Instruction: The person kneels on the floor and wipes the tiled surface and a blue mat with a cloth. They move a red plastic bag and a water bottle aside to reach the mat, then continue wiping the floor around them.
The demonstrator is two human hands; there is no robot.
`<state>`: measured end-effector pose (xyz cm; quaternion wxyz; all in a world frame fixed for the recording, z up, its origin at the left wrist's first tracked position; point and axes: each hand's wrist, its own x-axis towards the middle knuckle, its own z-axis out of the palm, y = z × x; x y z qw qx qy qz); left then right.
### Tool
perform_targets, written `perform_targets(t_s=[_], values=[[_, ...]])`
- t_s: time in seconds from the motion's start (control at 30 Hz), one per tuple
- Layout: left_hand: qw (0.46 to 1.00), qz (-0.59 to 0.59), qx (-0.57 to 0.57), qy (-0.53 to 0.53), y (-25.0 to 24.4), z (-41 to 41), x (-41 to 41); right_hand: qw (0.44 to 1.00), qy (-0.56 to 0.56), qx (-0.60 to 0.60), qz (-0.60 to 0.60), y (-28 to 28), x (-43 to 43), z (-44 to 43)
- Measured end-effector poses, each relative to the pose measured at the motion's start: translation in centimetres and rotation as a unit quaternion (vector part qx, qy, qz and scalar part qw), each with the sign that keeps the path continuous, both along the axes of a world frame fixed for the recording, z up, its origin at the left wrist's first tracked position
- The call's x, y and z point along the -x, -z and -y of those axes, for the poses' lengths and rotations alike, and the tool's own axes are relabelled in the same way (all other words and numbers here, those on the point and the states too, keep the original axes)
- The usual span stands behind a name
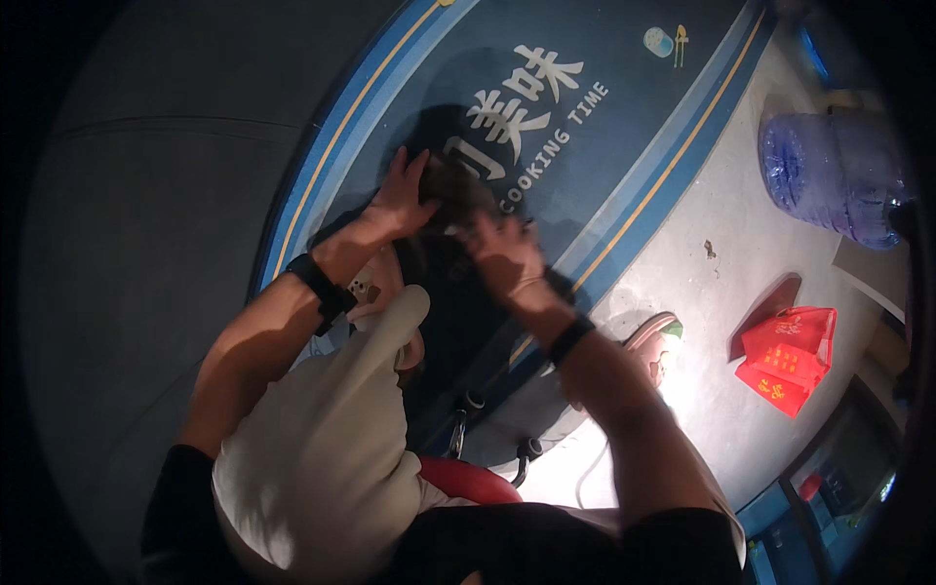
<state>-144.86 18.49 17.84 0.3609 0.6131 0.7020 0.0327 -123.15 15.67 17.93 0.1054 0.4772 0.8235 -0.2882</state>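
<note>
A dark, blurred object (459,191) lies between my two hands over the blue floor mat (585,153); its kind cannot be made out. My left hand (402,196) is at its left side, thumb and fingers spread against it. At its lower right is my right hand (506,252), blurred, with fingers partly bent and touching or very near it. Deep shadow hides what lies just under the hands. Each wrist wears a black band. Below my left forearm a pink slipper (376,281) shows beside my light trousers.
A second pink slipper (654,344) rests at the mat's right edge. Farther right are a red paper bag (790,358) and a large clear blue water bottle (826,172) on the pale floor. Near my lap appear a red seat (468,479) and metal legs with round caps.
</note>
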Motion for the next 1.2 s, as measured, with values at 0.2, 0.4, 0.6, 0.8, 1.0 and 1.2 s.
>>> perform_targets(t_s=[0.2,0.4,0.6,0.8,1.0,1.2], values=[[0.999,0.005,0.028,0.021,-1.8,-1.1,-0.5,0.961,0.14,-0.106,0.214,1.8,-18.2,-5.5],[0.993,0.105,-0.051,0.011,0.2,-0.6,-1.5,0.92,0.238,-0.139,0.279,-3.8,-26.6,-10.4],[0.998,0.013,-0.061,0.009,1.6,-0.6,-1.4,0.949,0.029,-0.314,0.015,-6.7,-10.7,-12.1],[0.998,-0.032,-0.05,0.012,0.3,-4.0,-0.8,0.965,-0.182,-0.184,0.042,-0.8,3.3,-13.7],[0.995,-0.076,0.059,0.014,-0.4,-10.0,-1.6,0.985,-0.155,0.061,-0.047,-3.3,3.5,-19.3],[0.999,-0.025,0.001,0.026,2.3,-12.5,-1.4,0.977,-0.207,-0.045,-0.021,-2.0,2.7,-18.9]])
